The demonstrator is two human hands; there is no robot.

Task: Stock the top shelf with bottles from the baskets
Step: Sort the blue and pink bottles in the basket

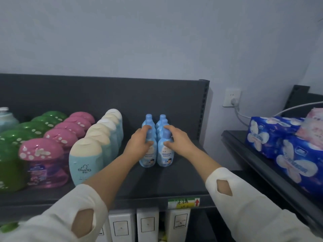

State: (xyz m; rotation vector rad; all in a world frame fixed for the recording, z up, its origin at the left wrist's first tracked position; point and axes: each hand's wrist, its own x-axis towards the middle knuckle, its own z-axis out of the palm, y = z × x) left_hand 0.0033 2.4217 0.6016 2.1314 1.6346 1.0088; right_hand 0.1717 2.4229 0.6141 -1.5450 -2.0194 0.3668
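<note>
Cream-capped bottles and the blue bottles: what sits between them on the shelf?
Head view: no product, only bare shelf, with the left hand across it gripping the blue bottles.

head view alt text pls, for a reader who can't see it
The left hand grips the left row of blue bottles and the right hand the right row, side by side on a dark shelf. Rows of cream-capped bottles, pink bottles and green bottles stand to their left.
</note>
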